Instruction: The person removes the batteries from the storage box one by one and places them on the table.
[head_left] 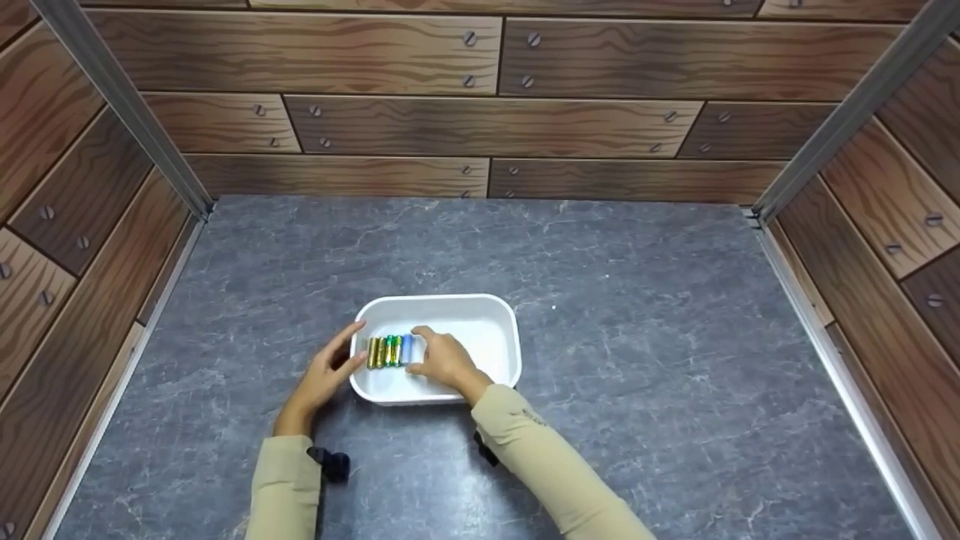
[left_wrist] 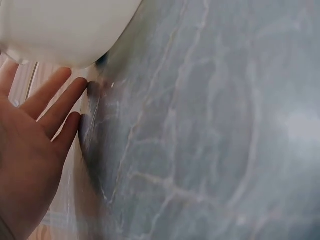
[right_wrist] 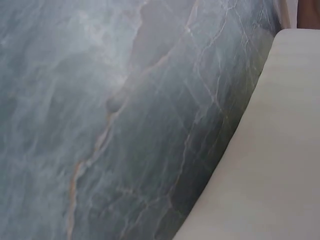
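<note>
A white tray (head_left: pixel 491 351) holds several batteries standing side by side in a row near its left end. Gold batteries (head_left: pixel 373 353) are at the left of the row, green ones (head_left: pixel 389 351) in the middle, and a blue battery (head_left: pixel 407 349) at the right. My left hand (head_left: pixel 322 379) is at the tray's left wall with fingers spread, its thumb tip right by the leftmost gold battery. In the left wrist view, its fingers (left_wrist: pixel 60 102) lie extended beside the tray's outer wall. My right hand (head_left: pixel 448 360) reaches into the tray, thumb and forefinger apart near the blue battery's two ends.
The tray stands on a grey marbled tabletop (head_left: pixel 637 360). Wood-patterned panels (head_left: pixel 390 56) enclose the back and both sides, with metal rails at the corners. Small white specks (head_left: pixel 553 307) lie right of the tray. In the right wrist view, the tray's outer wall (right_wrist: pixel 270 150) fills the right side.
</note>
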